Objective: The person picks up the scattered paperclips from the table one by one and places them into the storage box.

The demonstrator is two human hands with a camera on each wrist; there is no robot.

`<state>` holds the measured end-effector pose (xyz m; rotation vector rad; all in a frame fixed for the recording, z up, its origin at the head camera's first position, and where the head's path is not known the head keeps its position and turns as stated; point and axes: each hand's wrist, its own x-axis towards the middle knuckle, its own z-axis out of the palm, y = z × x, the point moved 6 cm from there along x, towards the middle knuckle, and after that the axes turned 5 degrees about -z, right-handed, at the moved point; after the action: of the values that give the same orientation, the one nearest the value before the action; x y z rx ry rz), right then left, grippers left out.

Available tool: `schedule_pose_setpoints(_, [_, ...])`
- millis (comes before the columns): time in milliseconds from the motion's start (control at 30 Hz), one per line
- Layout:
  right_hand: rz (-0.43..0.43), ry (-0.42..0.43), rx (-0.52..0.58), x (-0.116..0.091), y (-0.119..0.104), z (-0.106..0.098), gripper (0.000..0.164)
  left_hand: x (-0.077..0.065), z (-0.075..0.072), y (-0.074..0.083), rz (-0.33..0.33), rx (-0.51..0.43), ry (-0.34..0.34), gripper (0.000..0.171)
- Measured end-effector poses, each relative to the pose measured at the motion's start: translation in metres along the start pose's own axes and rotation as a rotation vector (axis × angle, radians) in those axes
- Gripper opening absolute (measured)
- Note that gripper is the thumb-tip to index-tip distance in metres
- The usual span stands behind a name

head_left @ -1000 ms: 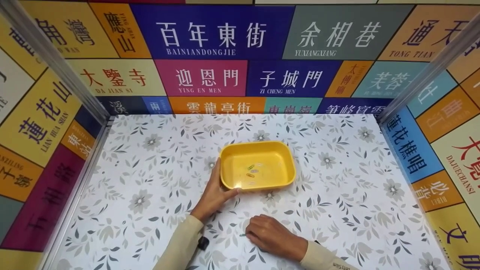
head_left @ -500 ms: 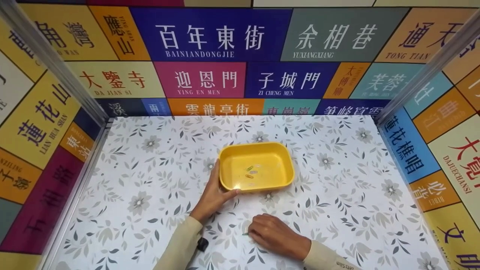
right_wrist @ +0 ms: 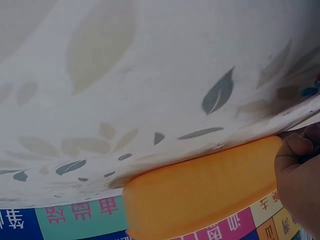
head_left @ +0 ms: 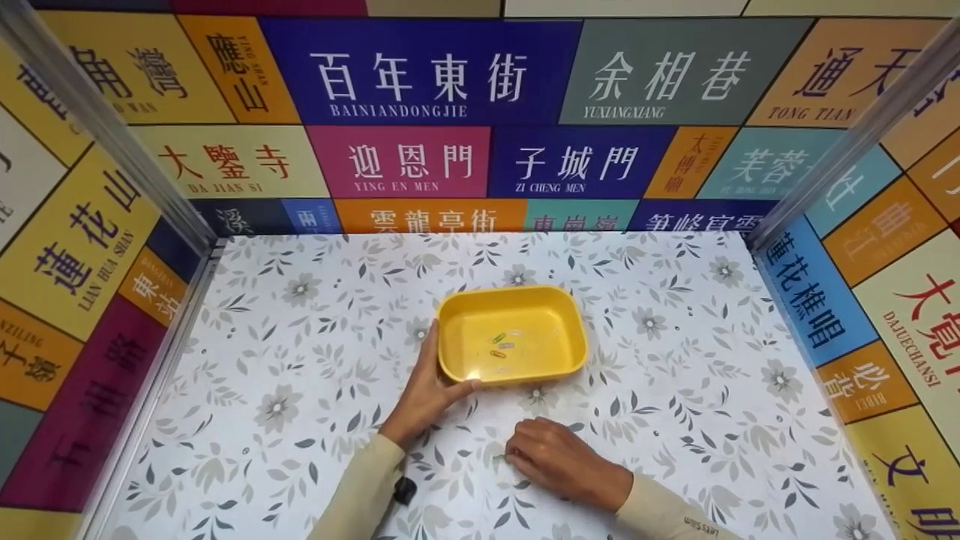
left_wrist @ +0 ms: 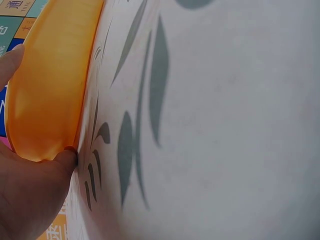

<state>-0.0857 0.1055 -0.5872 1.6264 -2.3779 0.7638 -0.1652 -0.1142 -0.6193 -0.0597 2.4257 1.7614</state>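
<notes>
A yellow plastic tub (head_left: pixel 559 367) stands on the flower-patterned table. Several small coloured paper clips (head_left: pixel 498 339) lie on its floor. My left hand (head_left: pixel 422 397) grips the tub's left end, thumb at the near corner and fingers along the side; the left wrist view shows this hand (left_wrist: pixel 30 185) against the yellow wall. Nearer to me and right of it, my right hand (head_left: pixel 559 457) is low over the table with curled fingers. A small thin green piece (head_left: pixel 496 455) sticks out at its fingertips, too blurred to name. The right wrist view has the curled right hand (right_wrist: pixel 302 175) at its edge.
Panels with large Chinese lettering (head_left: pixel 420 79) wall in the table (head_left: pixel 300 450) at the back and both sides. Metal posts (head_left: pixel 131 135) stand at the back corners. Small blue and red bits (right_wrist: pixel 309 92) show at the right edge of the right wrist view.
My right hand has moved slightly right and away from me, the small green piece moving with it. The left hand keeps its grip on the tub. The head view has tilted slightly.
</notes>
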Motion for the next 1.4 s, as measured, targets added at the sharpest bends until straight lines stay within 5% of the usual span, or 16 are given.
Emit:
schedule_pose_setpoints(267, [0.055,0.019,0.034,0.0,0.013,-0.014,0.012,-0.001,-0.001,0.002,0.056,-0.036,0.0,0.13])
schedule_pose_setpoints(533, [0.146,-0.013,0.072,-0.005,0.022,-0.015,0.009,-0.002,0.001,0.001,-0.011,-0.006,-0.001,0.131])
schedule_pose_setpoints(800, [0.12,0.041,0.074,-0.008,0.029,-0.029,0.011,-0.002,0.001,0.002,-0.019,-0.009,0.0,0.131])
schedule_pose_setpoints(1033, [0.198,0.064,0.17,-0.006,0.04,-0.042,0.014,0.0,0.001,0.001,-0.012,-0.015,0.003,0.131])
schedule_pose_setpoints(1400, [0.228,0.05,0.176,0.004,0.055,-0.056,0.009,-0.002,0.001,0.002,-0.017,0.0,0.006,0.134])
